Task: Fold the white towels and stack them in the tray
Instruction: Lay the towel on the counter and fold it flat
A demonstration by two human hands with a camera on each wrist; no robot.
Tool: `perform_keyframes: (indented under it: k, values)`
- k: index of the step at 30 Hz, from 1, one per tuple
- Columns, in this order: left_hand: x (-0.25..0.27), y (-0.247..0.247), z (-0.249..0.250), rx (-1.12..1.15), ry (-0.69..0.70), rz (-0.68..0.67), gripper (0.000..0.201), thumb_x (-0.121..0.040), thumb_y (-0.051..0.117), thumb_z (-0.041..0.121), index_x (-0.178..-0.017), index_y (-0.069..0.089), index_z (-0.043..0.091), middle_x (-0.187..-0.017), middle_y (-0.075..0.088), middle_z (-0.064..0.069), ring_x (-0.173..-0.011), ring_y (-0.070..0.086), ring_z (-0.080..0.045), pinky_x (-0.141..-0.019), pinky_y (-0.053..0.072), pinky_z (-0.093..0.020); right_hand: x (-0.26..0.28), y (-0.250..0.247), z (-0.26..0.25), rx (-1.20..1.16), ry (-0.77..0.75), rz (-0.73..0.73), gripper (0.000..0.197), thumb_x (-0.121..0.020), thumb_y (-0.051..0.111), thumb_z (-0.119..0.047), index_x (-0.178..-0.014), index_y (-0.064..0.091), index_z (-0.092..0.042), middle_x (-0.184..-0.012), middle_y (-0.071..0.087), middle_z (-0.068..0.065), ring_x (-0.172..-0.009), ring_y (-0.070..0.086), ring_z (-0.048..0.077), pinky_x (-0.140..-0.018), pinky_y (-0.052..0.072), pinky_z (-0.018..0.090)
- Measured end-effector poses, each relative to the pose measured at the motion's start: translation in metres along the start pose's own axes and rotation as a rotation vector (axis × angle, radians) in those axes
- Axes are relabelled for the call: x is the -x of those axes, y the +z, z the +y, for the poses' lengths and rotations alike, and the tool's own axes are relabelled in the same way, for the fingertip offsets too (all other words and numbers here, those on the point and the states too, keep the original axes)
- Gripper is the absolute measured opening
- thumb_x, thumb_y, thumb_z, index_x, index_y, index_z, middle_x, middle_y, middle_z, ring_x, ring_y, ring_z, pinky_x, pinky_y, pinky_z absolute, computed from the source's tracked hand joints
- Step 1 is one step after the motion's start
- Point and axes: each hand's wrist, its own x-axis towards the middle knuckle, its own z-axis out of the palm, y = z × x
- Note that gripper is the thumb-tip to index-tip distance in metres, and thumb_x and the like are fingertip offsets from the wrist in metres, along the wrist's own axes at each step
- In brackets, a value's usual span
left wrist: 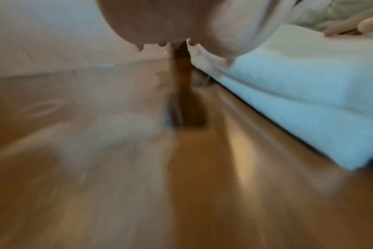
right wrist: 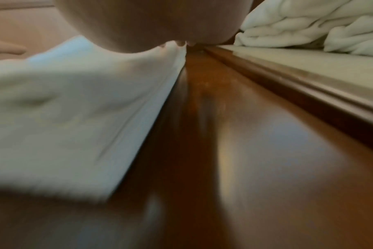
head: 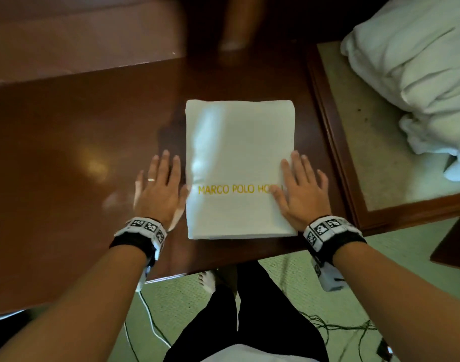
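Observation:
A folded white towel [head: 236,152] with yellow "MARCO POLO" lettering lies flat on the dark wooden table [head: 66,152]. My left hand [head: 161,184] lies flat beside the towel's left edge, fingers straight, blurred by motion. My right hand [head: 299,186] rests flat on the towel's right edge, fingers straight. In the left wrist view the folded towel [left wrist: 298,87] shows as layered edges at the right. The right wrist view has the towel [right wrist: 74,109] at the left and the tray's wooden rim [right wrist: 287,87] at the right. The tray [head: 336,142] stands right of the towel.
A heap of unfolded white towels [head: 419,74] lies at the tray's far right, seen also as white towels [right wrist: 309,25]. A wooden post [head: 239,22] rises behind the table. Cables [head: 328,327] trail on the green carpet below.

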Motion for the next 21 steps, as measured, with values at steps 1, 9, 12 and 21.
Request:
perform_keyframes:
  k: [1, 9, 12, 21]
  values:
    - [-0.012, -0.009, -0.001, 0.018, -0.01, 0.011, 0.067, -0.105, 0.017, 0.051, -0.161, 0.011, 0.017, -0.17, 0.004, -0.008, -0.156, 0.007, -0.029, -0.121, 0.021, -0.057, -0.013, -0.009, 0.004, -0.018, 0.004, 0.008, 0.071, -0.096, 0.024, -0.059, -0.154, 0.029, -0.018, -0.165, 0.016, 0.007, -0.152, 0.013, 0.025, -0.115, 0.019, 0.052]
    - [-0.095, -0.028, 0.061, -0.033, 0.239, -0.027, 0.064, -0.104, 0.016, 0.056, -0.162, 0.005, 0.029, -0.171, -0.003, 0.002, -0.157, 0.002, -0.024, -0.12, 0.008, -0.06, -0.111, -0.037, -0.025, 0.059, -0.297, -0.002, 0.063, -0.101, 0.029, -0.054, -0.156, 0.023, -0.025, -0.167, 0.01, 0.005, -0.152, 0.012, 0.027, -0.114, 0.023, 0.055]
    - [-0.097, -0.019, 0.054, -0.017, 0.056, -0.095, 0.067, -0.103, 0.009, 0.06, -0.16, -0.008, 0.03, -0.168, -0.016, 0.011, -0.156, -0.007, -0.019, -0.118, 0.0, -0.064, -0.114, -0.028, 0.0, 0.036, -0.176, -0.085, 0.066, -0.1, 0.024, -0.059, -0.158, 0.013, -0.029, -0.167, 0.0, -0.006, -0.154, 0.002, 0.021, -0.116, 0.015, 0.059]
    - [-0.036, -0.031, 0.067, 0.475, -0.407, -0.135, 0.066, -0.096, 0.048, 0.061, -0.142, 0.033, 0.016, -0.137, 0.042, -0.008, -0.119, 0.056, -0.035, -0.092, 0.043, -0.046, -0.068, -0.049, 0.019, -0.268, 0.202, -0.16, 0.047, -0.094, 0.046, -0.062, -0.116, 0.053, -0.021, -0.106, 0.062, 0.004, -0.099, 0.063, 0.032, -0.077, 0.048, 0.038]
